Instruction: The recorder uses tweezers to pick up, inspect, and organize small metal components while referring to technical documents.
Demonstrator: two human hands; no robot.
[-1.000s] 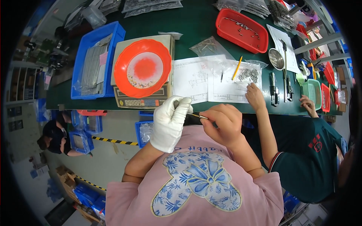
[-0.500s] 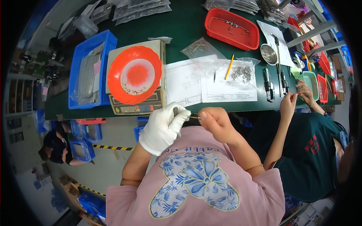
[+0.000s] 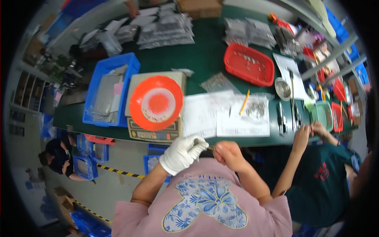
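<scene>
Gloved left hand (image 3: 182, 153) and bare right hand (image 3: 229, 155) are raised together at chest; a thin small part (image 3: 212, 148) is pinched between closed fingertips.

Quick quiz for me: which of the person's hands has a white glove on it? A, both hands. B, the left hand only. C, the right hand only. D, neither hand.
B: the left hand wears a white glove, while the right hand is bare; the two meet over a small thin part near the edge of the green worktable.
</scene>
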